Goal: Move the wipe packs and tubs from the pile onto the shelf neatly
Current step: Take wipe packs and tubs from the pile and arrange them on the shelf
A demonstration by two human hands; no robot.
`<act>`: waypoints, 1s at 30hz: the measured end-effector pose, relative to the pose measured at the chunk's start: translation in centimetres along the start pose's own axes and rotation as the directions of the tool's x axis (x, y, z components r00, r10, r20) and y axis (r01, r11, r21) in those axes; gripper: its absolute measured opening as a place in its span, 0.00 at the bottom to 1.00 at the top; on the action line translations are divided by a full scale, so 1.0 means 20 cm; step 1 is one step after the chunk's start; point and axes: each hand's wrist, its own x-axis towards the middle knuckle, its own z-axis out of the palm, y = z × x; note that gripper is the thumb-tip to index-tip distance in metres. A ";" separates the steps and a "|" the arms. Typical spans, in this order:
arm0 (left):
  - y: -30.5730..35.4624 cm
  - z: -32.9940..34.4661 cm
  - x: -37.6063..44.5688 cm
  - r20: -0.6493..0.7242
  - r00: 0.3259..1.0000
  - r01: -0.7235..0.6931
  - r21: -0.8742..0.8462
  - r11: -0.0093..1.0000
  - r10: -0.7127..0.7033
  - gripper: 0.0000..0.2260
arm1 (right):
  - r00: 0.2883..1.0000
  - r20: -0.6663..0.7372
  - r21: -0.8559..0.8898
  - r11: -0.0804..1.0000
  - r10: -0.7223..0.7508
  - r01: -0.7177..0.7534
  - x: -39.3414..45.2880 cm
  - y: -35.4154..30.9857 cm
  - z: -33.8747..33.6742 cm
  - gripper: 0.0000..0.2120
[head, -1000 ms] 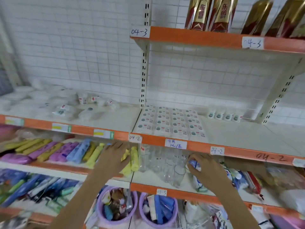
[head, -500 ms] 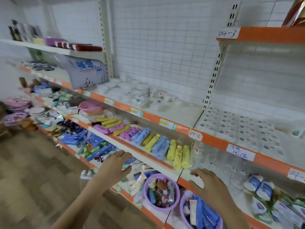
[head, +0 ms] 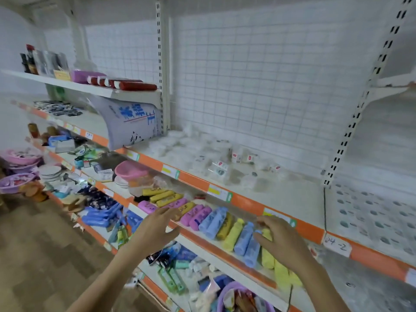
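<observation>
A loose pile of clear and white wipe packs and tubs [head: 219,162] lies on the orange-edged shelf [head: 245,202] at chest height, some with small red labels. To the right, flat white packs [head: 378,212] lie in neat rows on the same level. My left hand [head: 157,228] hovers with spread fingers in front of the shelf below, empty. My right hand [head: 282,239] hangs with relaxed fingers just before the row of blue and yellow rolls [head: 245,239], holding nothing.
Yellow, pink and blue rolls line the lower shelf. A large grey sack [head: 129,122] leans at the left of the pile's shelf. Purple basins [head: 234,298] with small goods stand below. Pink bowls and plates [head: 130,171] sit further left. Brown floor lies at the left.
My view has swung left along the shelves, away from the neat rows and towards the pile. Both hands have come off the lower shelf and now hover empty.
</observation>
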 end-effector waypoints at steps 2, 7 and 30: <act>-0.08 -0.02 0.14 0.000 1.000 -0.001 -0.048 0.999 0.001 0.15 | 0.999 -0.018 0.016 0.999 0.027 -0.027 0.11 -0.02 0.00 0.13; -0.18 0.01 0.49 0.039 0.997 -0.068 -0.130 0.989 0.074 0.16 | 0.996 -0.024 0.007 0.996 0.090 -0.090 0.36 0.02 -0.02 0.12; 0.04 0.54 2.24 0.163 0.914 -0.399 0.207 0.893 0.371 0.28 | 0.989 0.013 -0.008 0.989 0.146 -0.146 1.84 0.65 0.04 0.21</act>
